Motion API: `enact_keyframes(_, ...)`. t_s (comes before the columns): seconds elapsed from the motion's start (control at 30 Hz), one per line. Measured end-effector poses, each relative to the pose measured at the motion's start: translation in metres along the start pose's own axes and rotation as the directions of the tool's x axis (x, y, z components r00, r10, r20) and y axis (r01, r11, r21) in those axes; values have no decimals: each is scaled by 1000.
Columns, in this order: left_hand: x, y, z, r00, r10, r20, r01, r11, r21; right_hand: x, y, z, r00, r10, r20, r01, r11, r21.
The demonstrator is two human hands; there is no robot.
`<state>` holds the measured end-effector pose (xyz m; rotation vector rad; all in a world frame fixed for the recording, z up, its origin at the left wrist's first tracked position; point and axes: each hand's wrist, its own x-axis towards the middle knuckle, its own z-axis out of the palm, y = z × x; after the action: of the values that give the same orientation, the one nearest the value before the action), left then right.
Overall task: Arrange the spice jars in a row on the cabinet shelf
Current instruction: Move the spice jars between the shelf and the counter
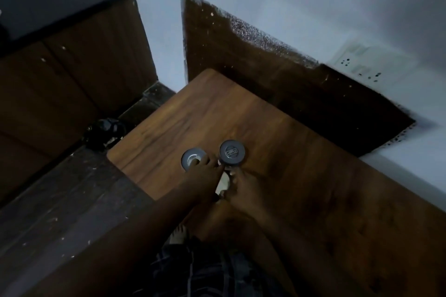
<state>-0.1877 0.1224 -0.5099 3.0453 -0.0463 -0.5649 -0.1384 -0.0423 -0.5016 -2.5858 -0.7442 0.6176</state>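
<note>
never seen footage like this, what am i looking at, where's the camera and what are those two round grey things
No machine here: a person works with bare hands, and the one picture comes from a camera worn on the head, looking down. The grey discs are lids of two jars on a wooden surface. The left hand lies over the left jar, fingertips on its lid; the dim light hides whether it grips. The right hand curls round the right jar below its lid.

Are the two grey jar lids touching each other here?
Apart. The head view shows a strip of the wooden shelf between the left lid and the right lid.
</note>
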Motion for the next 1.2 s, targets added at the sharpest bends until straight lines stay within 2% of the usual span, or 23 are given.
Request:
enact_keyframes(0.1, 0, 6, 14, 997, 48, -61, -41, 993, 112, -4, 4, 20, 1000, -21, -1, 21, 999, -24)
enact_keyframes(0.2, 0, 6, 16, 986, 85, -145, -70, 992, 109, 0, 2, 24, 999, -30, 15, 31, 999, -10)
enact_keyframes(0.27, -1, 3, 6, 978, 79, -191, -76, 997, 23, 0, 5, 16, 997, -71, 43, 72, 997, -23)
enact_keyframes(0.33, -5, -3, -20, 964, 47, -263, -103, 974, -204, 3, 12, -6, 993, -104, 56, 96, 986, 136)
enact_keyframes(0.37, -6, -7, -40, 957, 13, -290, -123, 923, -364, 9, 6, -18, 993, -114, 39, 102, 969, 227)
enact_keyframes(0.4, -5, -13, -65, 949, -17, -314, -151, 851, -504, 13, -2, -34, 995, -88, -48, 98, 961, 257)
enact_keyframes(0.43, -3, -18, -92, 941, -53, -334, -167, 785, -596, 24, -10, -51, 972, 18, -236, 54, 953, 297)
enact_keyframes(0.47, 0, -24, -120, 919, -95, -384, -190, 745, -640, 25, -18, -78, 890, 141, -433, -2, 952, 305)
enact_keyframes(0.5, 4, -29, -149, 880, -132, -456, -215, 746, -630, 29, -30, -107, 800, 186, -570, -51, 968, 244)
enact_keyframes(0.53, 7, -31, -177, 838, -151, -524, -253, 744, -618, 29, -41, -136, 813, 120, -570, 24, 971, 238)
enact_keyframes(0.57, 9, -30, -205, 814, -178, -552, -304, 681, -667, 37, -53, -159, 818, 31, -574, 144, 956, 256)
enact_keyframes(0.6, 10, -26, -233, 807, -217, -550, -360, 557, -748, 39, -65, -186, 833, -26, -553, 210, 939, 272)
enact_keyframes(0.63, 11, -22, -258, 799, -249, -548, -411, 438, -799, 37, -76, -214, 812, -66, -579, 285, 912, 295)
enact_keyframes(0.67, 13, -16, -282, 779, -281, -561, -456, 361, -814, 32, -82, -243, 757, -81, -649, 322, 910, 261)
enact_keyframes(0.73, 16, -5, -329, 723, -344, -599, -517, 307, -799, 34, -109, -294, 604, -79, -793, 346, 922, 172)
enact_keyframes(0.8, 18, 6, -376, 662, -378, -647, -580, 289, -762, 36, -130, -341, 469, -94, -878, 334, 939, 78)
enact_keyframes(0.93, 21, 30, -466, 556, -377, -741, -721, 225, -655, 35, -156, -420, 187, -190, -964, 211, 966, -149)
enact_keyframes(1.0, 24, 36, -514, 522, -351, -778, -765, 210, -608, 36, -163, -459, 103, -213, -972, 178, 965, -193)
enact_keyframes(1.07, 32, 35, -559, 521, -282, -806, -780, 227, -583, 39, -164, -499, 139, -180, -974, 295, 946, -132)
enact_keyframes(1.13, 48, 29, -597, 539, -216, -814, -783, 227, -579, 43, -161, -537, 257, -100, -961, 428, 904, 20)
enact_keyframes(1.2, 71, 24, -621, 581, -152, -800, -774, 201, -601, 52, -154, -563, 377, -39, -926, 433, 891, 138)
